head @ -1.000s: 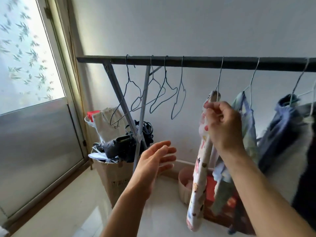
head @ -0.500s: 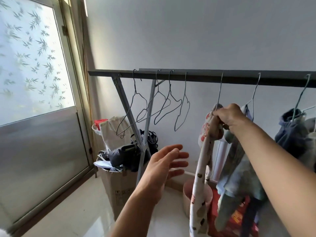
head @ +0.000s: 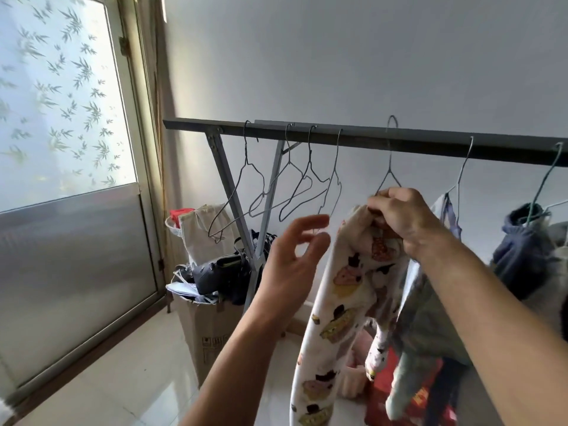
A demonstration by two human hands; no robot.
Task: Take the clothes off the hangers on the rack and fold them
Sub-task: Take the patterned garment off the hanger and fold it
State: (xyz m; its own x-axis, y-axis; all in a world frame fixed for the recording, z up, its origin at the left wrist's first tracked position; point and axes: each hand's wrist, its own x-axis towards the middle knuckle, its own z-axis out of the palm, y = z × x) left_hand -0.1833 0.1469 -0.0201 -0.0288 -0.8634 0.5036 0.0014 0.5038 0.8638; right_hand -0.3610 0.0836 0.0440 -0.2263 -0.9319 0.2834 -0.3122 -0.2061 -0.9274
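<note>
Garment (head: 344, 281) hangs from a hanger (head: 389, 170), its hook above the rail (head: 338, 135). Right hand (head: 399, 216) grips the garment's top; left hand (head: 289, 262) is loosely spread beside it.

A plain white wall (head: 338, 56) forms the rear. At left, a metal-framed door (head: 144, 167) carries a frosted pane (head: 61, 87) printed with bamboo leaves above a grey panel (head: 76, 265). Daylight enters through the pane. The floor (head: 123, 379) is glossy pale tile. A cardboard box (head: 209, 333) near the door holds bags (head: 215, 272).
</note>
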